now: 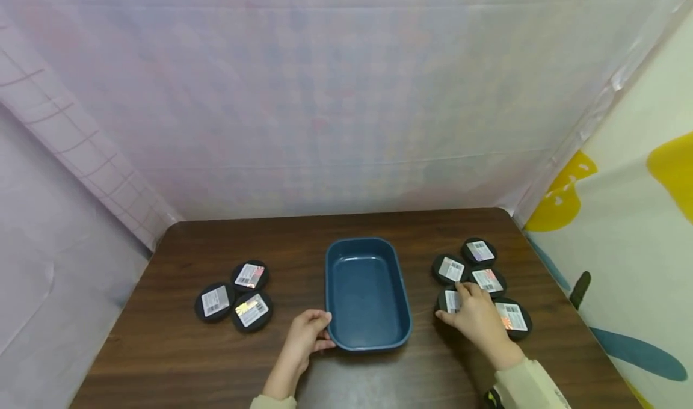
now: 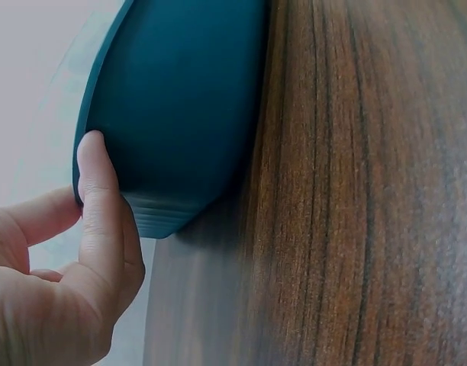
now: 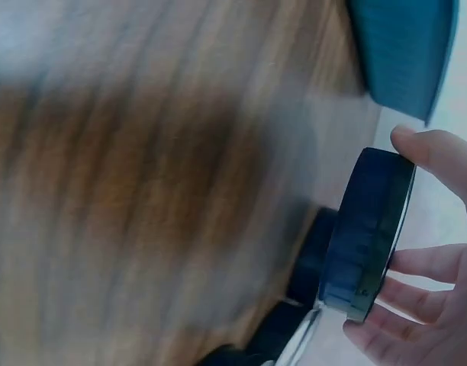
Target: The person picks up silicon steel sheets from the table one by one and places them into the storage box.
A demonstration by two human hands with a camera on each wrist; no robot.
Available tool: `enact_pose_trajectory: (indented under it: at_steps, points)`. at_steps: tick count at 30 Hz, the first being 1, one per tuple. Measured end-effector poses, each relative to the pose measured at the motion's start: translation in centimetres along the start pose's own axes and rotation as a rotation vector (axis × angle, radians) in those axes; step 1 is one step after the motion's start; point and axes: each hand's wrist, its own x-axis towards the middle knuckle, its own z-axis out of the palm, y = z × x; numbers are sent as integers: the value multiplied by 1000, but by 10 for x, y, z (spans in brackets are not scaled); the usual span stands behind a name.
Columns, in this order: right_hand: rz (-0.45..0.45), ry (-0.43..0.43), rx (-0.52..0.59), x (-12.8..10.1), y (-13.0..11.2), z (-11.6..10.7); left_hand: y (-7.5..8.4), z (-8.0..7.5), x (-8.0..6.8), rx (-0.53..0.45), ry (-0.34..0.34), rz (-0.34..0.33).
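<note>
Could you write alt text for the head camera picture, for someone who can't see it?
A person's right hand grips a round black tin among five labelled tins at the right of a dark wooden table, while the left hand holds the near corner of an empty blue tray in the middle. Three more tins lie at the left.

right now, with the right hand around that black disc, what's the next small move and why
Probably lift the black disc and carry it left over the blue tray. The right hand already grips its edge, the left hand steadies the tray's near corner, and the tray holds nothing.
</note>
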Motion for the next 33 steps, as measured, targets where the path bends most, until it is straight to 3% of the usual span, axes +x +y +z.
enact_pose_trajectory:
  at_steps: [10,23,33]
  points:
    - [-57,55,-9,10,-16,-16,0,1,2,-5,-11,-7]
    - [-59,-66,29,28,-57,-35,-4,0,1,-3,-9,-3]
    - [-92,-90,30,33,-94,-37,-1,0,-1,11,-6,-7]
